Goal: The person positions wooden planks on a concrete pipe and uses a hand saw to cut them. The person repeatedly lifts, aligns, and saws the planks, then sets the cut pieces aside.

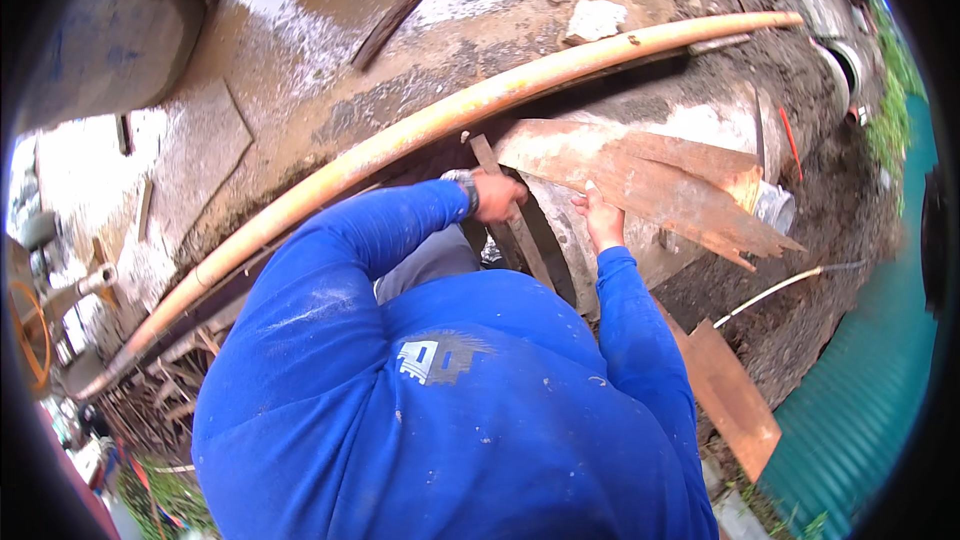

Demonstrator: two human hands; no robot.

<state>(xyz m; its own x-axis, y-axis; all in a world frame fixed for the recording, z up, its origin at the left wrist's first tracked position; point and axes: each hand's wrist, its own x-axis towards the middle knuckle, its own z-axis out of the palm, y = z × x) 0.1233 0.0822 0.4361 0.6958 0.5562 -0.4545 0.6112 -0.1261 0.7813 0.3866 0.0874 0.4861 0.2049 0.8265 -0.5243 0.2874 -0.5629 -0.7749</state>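
My left hand (497, 197) is closed around a narrow wooden strip (527, 245), which slants down toward my body. At the near edge of a broken, splintered plywood sheet (650, 180), my right hand (602, 218) is closed, its thumb and a finger pointing up; part of its grip is hidden. The plywood extends to the right over a pale, rounded concrete surface (565, 230), with its jagged end farthest from me. A dark gap shows beneath my left hand, beside the strip.
A long orange pipe (460, 110) arcs across the far side of a trench. Beyond it lie wet ground, a dark wooden stick (405, 12) and a white stone (597, 20). At right are a loose board (735, 395), a pale hose (770, 290) and teal corrugated sheeting (860, 370).
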